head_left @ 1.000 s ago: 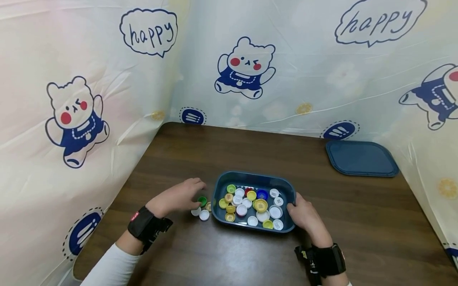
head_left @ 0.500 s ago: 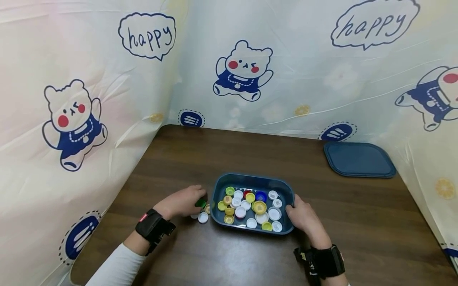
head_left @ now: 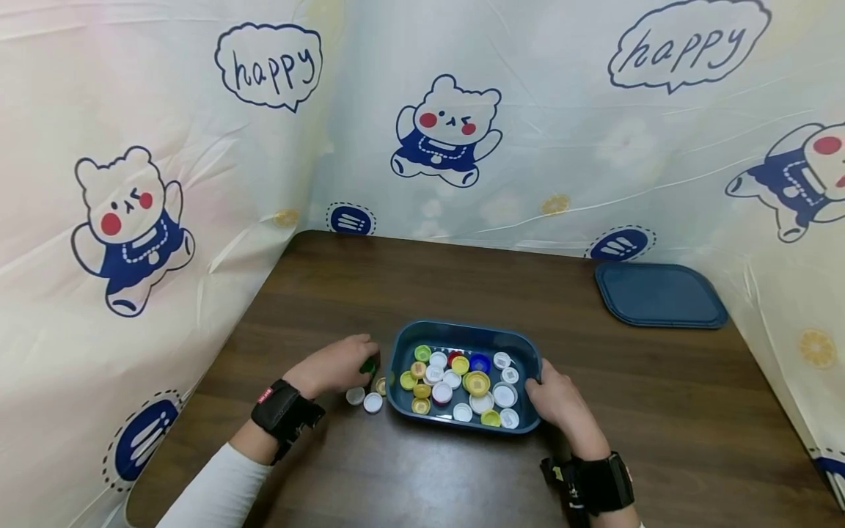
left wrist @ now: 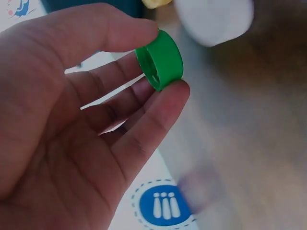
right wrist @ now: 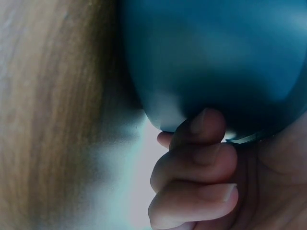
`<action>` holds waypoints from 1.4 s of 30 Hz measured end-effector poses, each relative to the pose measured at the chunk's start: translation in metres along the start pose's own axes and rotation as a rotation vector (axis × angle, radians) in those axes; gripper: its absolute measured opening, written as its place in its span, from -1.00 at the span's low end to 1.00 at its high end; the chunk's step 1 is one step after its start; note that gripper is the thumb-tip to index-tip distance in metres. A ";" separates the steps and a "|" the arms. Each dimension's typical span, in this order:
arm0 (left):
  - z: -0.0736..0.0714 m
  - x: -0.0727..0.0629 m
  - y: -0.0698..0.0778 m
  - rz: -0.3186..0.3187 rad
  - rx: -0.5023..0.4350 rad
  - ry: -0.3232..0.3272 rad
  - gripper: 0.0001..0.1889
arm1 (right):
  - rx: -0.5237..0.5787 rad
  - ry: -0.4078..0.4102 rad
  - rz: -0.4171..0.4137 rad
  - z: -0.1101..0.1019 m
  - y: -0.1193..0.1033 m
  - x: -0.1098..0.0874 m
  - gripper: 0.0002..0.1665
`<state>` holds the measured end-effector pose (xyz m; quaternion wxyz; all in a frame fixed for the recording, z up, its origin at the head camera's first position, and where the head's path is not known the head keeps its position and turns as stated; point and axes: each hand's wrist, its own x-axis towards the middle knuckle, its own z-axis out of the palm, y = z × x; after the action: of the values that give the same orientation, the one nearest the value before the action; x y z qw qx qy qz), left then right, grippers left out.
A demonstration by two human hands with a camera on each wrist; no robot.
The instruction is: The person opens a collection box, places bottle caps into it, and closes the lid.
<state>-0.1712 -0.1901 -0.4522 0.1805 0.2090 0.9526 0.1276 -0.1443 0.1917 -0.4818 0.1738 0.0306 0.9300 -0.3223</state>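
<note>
Between thumb and fingertip, my left hand (head_left: 337, 364) pinches a green bottle cap (left wrist: 165, 60), just left of the blue plastic box (head_left: 462, 328). Its hollow inside faces my palm in the left wrist view. Two white caps (head_left: 372, 402) and a yellowish cap (head_left: 381, 386) lie on the table close to that hand. Inside the box are several white, yellow, green, blue and red caps (head_left: 477, 383). My right hand (head_left: 561, 400) grips the box's right end; the right wrist view shows its curled fingers (right wrist: 194, 160) against the box wall.
A blue lid (head_left: 660, 295) lies flat at the table's far right corner. A curtain printed with bears (head_left: 449, 132) closes off the back and both sides of the wooden table (head_left: 422, 477).
My left hand has taken hold of the green cap, which lay among the loose caps, and lifted it slightly. The right hand and box have stayed in place; the view shifted slightly.
</note>
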 end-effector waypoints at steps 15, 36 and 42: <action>-0.058 0.015 0.044 0.143 0.063 0.070 -0.74 | -0.001 0.001 0.009 -0.001 -0.001 -0.001 -0.42; -0.018 0.074 0.178 0.585 0.242 -0.194 -0.74 | -0.022 0.004 -0.021 -0.002 -0.002 -0.002 -0.52; -0.005 0.079 0.185 0.592 0.262 -0.245 -0.77 | -0.019 0.003 -0.027 -0.002 -0.001 -0.002 -0.55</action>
<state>-0.1750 0.0072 -0.4119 0.2202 0.5115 0.8302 0.0252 -0.1429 0.1923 -0.4788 0.1683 0.0170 0.9337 -0.3156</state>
